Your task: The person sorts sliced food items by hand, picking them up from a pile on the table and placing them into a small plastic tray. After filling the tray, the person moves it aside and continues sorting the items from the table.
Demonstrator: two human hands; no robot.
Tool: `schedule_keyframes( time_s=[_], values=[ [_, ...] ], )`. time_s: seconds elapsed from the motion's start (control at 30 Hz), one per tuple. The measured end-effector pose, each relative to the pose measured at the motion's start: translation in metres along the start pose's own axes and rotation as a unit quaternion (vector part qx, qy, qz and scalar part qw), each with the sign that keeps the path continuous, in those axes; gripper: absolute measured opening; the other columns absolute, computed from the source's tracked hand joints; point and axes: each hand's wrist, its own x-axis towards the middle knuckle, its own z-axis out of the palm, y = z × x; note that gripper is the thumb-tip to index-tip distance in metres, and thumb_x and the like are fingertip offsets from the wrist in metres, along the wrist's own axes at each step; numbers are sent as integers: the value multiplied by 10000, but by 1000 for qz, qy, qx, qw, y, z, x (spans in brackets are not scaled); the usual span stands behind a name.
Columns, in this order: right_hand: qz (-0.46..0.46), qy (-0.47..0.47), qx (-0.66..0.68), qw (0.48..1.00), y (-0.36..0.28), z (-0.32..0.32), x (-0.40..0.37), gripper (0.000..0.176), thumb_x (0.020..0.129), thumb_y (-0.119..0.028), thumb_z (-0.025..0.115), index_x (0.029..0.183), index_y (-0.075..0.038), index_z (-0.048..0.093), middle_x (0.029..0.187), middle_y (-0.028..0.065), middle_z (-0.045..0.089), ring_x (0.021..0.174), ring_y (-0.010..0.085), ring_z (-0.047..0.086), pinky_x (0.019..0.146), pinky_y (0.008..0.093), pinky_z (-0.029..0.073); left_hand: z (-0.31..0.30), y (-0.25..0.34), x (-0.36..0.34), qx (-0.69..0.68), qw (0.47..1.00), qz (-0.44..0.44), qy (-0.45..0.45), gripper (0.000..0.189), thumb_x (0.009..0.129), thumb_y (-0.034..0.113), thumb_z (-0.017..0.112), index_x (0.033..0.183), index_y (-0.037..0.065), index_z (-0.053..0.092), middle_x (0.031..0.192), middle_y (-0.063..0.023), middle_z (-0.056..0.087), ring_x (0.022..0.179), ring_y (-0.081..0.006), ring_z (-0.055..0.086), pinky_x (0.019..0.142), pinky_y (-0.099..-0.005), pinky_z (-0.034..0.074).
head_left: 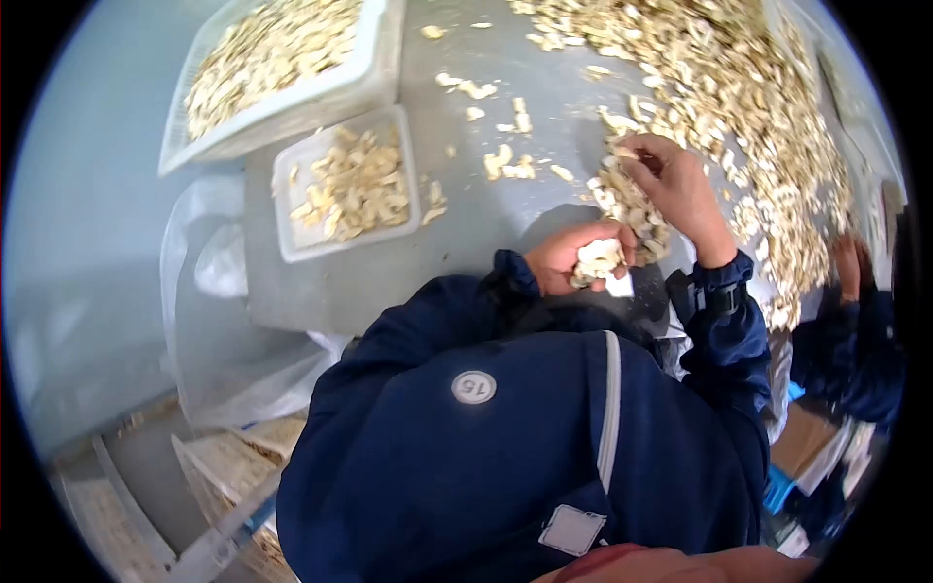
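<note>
The left hand (pixel 580 258), at centre frame, is cupped closed around a handful of cashew kernels (pixel 599 258). Just above it, the right hand (pixel 673 185) bunches its fingers narrowly on the edge of the kernel heap (pixel 739 87); whether they pinch a piece cannot be told. At upper left, a large white tray (pixel 381 58) and a small white tray (pixel 292 243) below it both hold kernels.

A grey table (pixel 389 282) stands over a pale blue-grey floor (pixel 87 214), with crates (pixel 228 471) below.
</note>
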Motion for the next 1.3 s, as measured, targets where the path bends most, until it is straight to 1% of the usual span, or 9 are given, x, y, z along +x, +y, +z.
schedule_keyframes(
  time_s=[0.07, 0.13, 0.27, 0.43, 0.53, 0.73, 0.97, 1.2, 1.3],
  values=[
    [-74, -49, 285, 954, -45, 35, 4, 432, 1022, -96, 665, 1450, -71, 610, 1167, 120, 756, 1005, 155, 713, 902, 322, 572, 1, 2, 0, 33, 998, -21, 45, 381, 1097, 391, 513, 1213, 54, 649, 1081, -77, 679, 933, -195, 659, 547, -254, 517],
    [-132, -31, 369, 920, -82, 45, 1, 459, 1037, -93, 643, 1491, -91, 575, 1269, 128, 732, 1138, 167, 700, 1001, 321, 546, 0, 0, 1, 53, 998, 2, 38, 388, 1090, 396, 522, 1208, 52, 658, 1078, -75, 699, 918, -196, 674, 543, -259, 511],
    [-170, 121, -19, 978, -38, 18, 2, 411, 1007, -121, 666, 1417, -109, 641, 1327, 146, 702, 1211, 344, 679, 1021, 408, 545, 1, 2, -3, 22, 998, 6, 59, 361, 1083, 380, 540, 1207, 60, 652, 1081, -86, 696, 915, -206, 671, 534, -273, 513],
    [-96, 91, -239, 962, 61, -2, -76, 445, 915, -237, 769, 1350, -174, 699, 1471, 122, 598, 1390, 381, 517, 1131, 500, 450, 8, 3, -3, 3, 1000, -1, 28, 325, 1092, 362, 529, 1164, 65, 641, 1055, -111, 647, 873, -205, 612, 524, -274, 495],
    [-60, 71, -263, 960, 79, -10, -120, 398, 908, -188, 760, 1302, -137, 727, 1417, 138, 627, 1349, 402, 549, 1106, 506, 471, 18, 6, -4, 4, 997, -2, 76, 309, 1109, 349, 484, 1170, 74, 611, 1062, -114, 630, 891, -199, 591, 551, -265, 498],
    [29, 271, -178, 946, 110, -15, -112, 325, 904, -73, 725, 1227, -91, 753, 1284, 136, 708, 1164, 341, 669, 1006, 424, 542, 8, 7, -2, 0, 999, -21, 37, 300, 1121, 330, 452, 1194, 71, 583, 1135, -135, 598, 918, -207, 577, 554, -260, 499],
    [-25, 238, -249, 938, 88, -3, -57, 354, 914, -136, 707, 1268, -120, 708, 1124, 99, 732, 1027, 327, 682, 898, 429, 561, 5, 5, -3, -8, 999, -13, 49, 305, 1124, 335, 448, 1213, 71, 571, 1138, -147, 579, 917, -218, 567, 541, -259, 503],
    [77, 254, 4, 964, 113, -20, -107, 361, 919, -26, 634, 1267, -82, 710, 1084, 152, 745, 953, 358, 706, 858, 432, 583, 6, 6, -1, -8, 999, -17, 47, 301, 1116, 330, 459, 1212, 67, 569, 1131, -149, 578, 911, -221, 565, 532, -262, 502],
    [36, 251, -120, 960, 107, -26, -117, 333, 936, -5, 607, 1240, -73, 725, 1106, 149, 753, 935, 356, 707, 860, 411, 582, 4, 7, 0, -8, 999, -21, 35, 300, 1118, 332, 458, 1203, 69, 573, 1129, -151, 579, 911, -224, 570, 530, -265, 505]
  ],
)
